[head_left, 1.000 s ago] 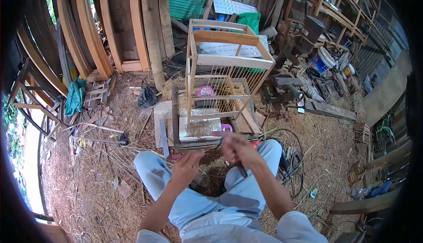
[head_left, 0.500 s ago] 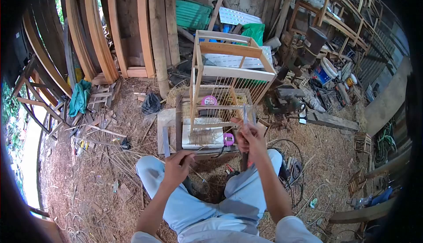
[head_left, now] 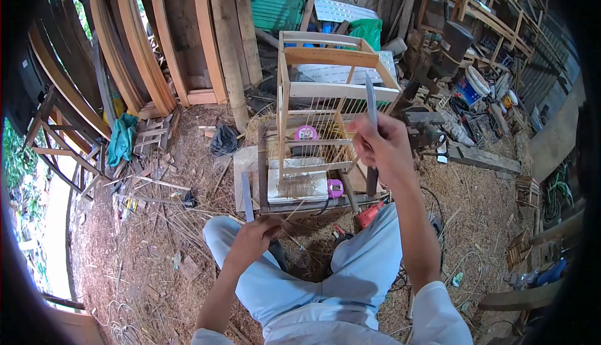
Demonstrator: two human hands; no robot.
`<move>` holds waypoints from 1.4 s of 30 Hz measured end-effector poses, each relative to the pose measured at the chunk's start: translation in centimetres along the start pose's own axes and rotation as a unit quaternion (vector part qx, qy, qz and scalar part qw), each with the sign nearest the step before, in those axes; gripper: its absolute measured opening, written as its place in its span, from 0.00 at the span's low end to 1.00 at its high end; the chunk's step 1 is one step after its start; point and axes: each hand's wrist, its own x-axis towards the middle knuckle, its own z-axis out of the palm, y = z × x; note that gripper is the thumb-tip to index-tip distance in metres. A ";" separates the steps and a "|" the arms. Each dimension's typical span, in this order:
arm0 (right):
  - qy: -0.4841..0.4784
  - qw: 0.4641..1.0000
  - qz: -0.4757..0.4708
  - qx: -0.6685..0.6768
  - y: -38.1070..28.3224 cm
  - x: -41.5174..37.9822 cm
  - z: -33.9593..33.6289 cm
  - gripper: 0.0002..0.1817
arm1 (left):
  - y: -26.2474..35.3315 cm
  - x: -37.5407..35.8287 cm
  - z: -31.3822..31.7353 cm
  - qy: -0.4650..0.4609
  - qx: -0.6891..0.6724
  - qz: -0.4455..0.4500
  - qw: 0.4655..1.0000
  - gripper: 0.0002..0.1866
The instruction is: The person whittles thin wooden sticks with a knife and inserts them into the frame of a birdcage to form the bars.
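Observation:
A knife (head_left: 371, 101) points upward from my right hand (head_left: 386, 148), whose fingers are wrapped round its dark handle, in front of the cage's right side. Over my left knee, my left hand (head_left: 252, 242) is closed on a thin stick (head_left: 293, 211). A flat metal strip (head_left: 246, 198) rises just behind my left hand; whether the fingers touch it I cannot tell. The wooden cage (head_left: 341, 88) with thin vertical bars stands upright on the low work surface (head_left: 246, 159). Pink round objects lie inside it (head_left: 306, 133) and by its lower right corner (head_left: 336, 188).
A red tool (head_left: 370, 214) lies beside my right knee. Wooden frames (head_left: 141, 44) lean at the back left. A black bag (head_left: 223, 140) sits left of the cage. At the right are a long beam (head_left: 482, 159) and a white bucket (head_left: 477, 82). Shavings cover the floor.
My right hand has moved up and to the right with the knife, away from the lower front of the cage. The red tool shows more fully. The view has shifted slightly.

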 end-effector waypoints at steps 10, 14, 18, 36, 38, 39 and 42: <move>-0.189 0.975 0.017 -0.116 7.7 -1.5 -0.5 0.14 | 1.3 11.7 0.2 0.326 -0.331 -0.047 0.884 0.04; -0.241 0.967 0.050 -0.067 17.8 -4.9 -1.2 0.13 | 0.7 14.2 1.1 0.376 -0.165 0.014 0.912 0.05; -0.265 0.951 0.156 -0.001 21.3 -6.4 -1.3 0.14 | 0.3 14.9 2.0 0.409 -0.088 0.008 0.908 0.05; -0.190 0.771 -0.190 -0.578 24.8 -0.2 1.0 0.24 | -1.0 16.5 1.2 0.442 -0.116 -0.002 0.889 0.07; -0.184 0.761 -0.190 -0.593 24.8 0.2 0.7 0.24 | -1.3 16.8 0.8 0.465 -0.192 -0.037 0.864 0.06; -0.180 0.761 -0.196 -0.591 24.5 0.4 0.5 0.23 | -1.5 16.9 0.6 0.475 -0.196 -0.038 0.857 0.06; -0.144 0.778 -0.222 -0.570 21.5 0.7 0.6 0.19 | -2.1 17.2 0.0 0.428 -0.213 -0.026 0.878 0.06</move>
